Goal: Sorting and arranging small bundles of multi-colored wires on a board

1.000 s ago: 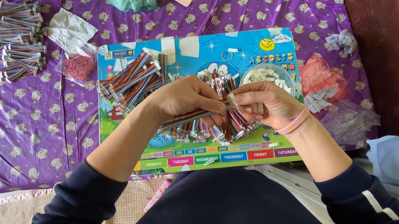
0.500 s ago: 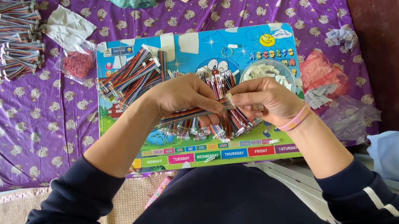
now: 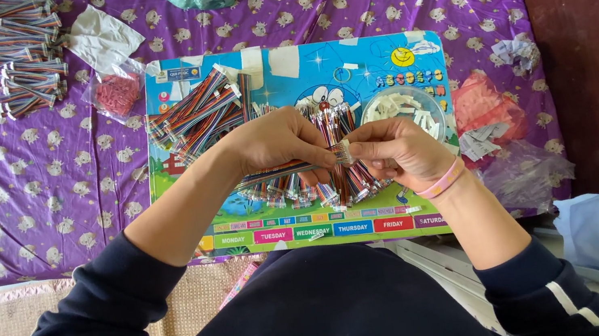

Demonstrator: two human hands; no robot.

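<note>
We see bright, even daylight, strongest along the right edge, where the wall washes out pale. Shadows are soft and short. Focus is sharp at centre, and straight lines bow slightly near the corners.

Two hands (image 3: 338,154) — one board (image 3: 376,44) — three wire piles (image 3: 196,115).

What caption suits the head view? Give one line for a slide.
Both hands, left hand and right hand, pinch a multicoloured ribbon cable above a colourful board.
</note>
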